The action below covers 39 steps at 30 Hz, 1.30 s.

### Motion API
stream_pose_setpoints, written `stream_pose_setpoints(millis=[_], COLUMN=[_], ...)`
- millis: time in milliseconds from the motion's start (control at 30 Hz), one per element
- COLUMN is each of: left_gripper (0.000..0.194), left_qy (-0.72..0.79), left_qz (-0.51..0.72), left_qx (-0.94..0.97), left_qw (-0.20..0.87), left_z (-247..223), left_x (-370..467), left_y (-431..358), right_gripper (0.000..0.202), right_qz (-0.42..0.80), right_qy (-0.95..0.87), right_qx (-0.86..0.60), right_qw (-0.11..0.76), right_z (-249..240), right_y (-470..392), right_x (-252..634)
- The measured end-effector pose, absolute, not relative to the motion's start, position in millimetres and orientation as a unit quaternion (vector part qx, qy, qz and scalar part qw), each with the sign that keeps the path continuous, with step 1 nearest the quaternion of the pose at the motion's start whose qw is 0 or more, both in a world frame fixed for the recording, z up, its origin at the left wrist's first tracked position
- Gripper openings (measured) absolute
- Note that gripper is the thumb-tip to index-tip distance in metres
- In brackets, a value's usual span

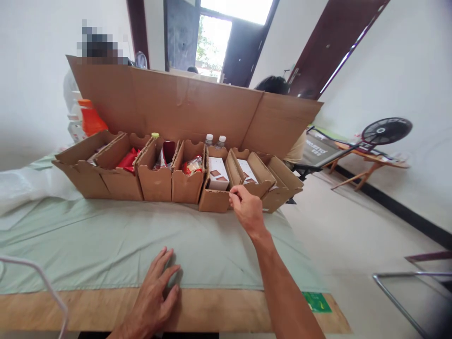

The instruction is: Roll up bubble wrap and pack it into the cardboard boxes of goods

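Right hand (247, 209) was curled by the cardboard bin (213, 201) mid-frame, couldn't tell if gripping; left hand (155, 287) lay loosely spread, lower left. Bin looked lightish, stiff, best grabbed by its rim.

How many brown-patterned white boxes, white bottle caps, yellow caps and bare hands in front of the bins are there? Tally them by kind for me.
White boxes: 2
White bottle caps: 2
Yellow cap: 1
Left hand and right hand: 2
Total: 7

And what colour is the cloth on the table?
The cloth is pale green; head view shows it.
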State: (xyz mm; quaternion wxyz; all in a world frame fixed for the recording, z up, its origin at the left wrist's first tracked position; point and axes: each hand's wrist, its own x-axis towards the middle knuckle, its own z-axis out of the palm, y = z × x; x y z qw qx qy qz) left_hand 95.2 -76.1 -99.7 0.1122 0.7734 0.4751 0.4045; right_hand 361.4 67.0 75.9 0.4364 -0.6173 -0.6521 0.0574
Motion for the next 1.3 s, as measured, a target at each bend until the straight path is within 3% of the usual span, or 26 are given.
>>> stream_pose_setpoints(millis=[233, 367, 467, 533, 667, 833, 1100, 1300], left_gripper=[0.048, 0.058, 0.073, 0.079, 0.078, 0.073, 0.075, 0.06], left_qy=[0.48, 0.512, 0.515, 0.489, 0.415, 0.423, 0.527, 0.587], left_qz=[0.446, 0.463, 0.455, 0.452, 0.467, 0.523, 0.532, 0.482], left_qx=[0.73, 0.662, 0.607, 0.594, 0.61, 0.577, 0.568, 0.585], left_qw=[0.194, 0.293, 0.399, 0.45, 0.488, 0.463, 0.343, 0.284], left_z=[-85, -56, -40, -37, -46, -47, -47, -88], left_x=[83, 83, 99, 117, 147, 144, 91, 74], left_y=[-75, -61, -48, -42, -35, -42, -9, -9], right_gripper=[0.018, 0.022, 0.065, 0.083, 0.064, 0.041, 0.044, 0.037], right_qz=[0.108, 0.089, 0.116, 0.178, 0.221, 0.216, 0.319, 0.256], right_qy=[-0.667, -0.562, -0.466, -0.453, -0.457, -0.48, -0.539, -0.531], right_qx=[-0.625, -0.679, -0.706, -0.71, -0.737, -0.712, -0.582, -0.632], right_qw=[0.392, 0.464, 0.521, 0.509, 0.446, 0.465, 0.518, 0.503], right_z=[88, 73, 43, 19, -16, -11, -14, -56], right_y=[-83, -155, -187, -197, -187, -124, -5, -7], right_x=[363, 410, 434, 435, 408, 387, 346, 335])
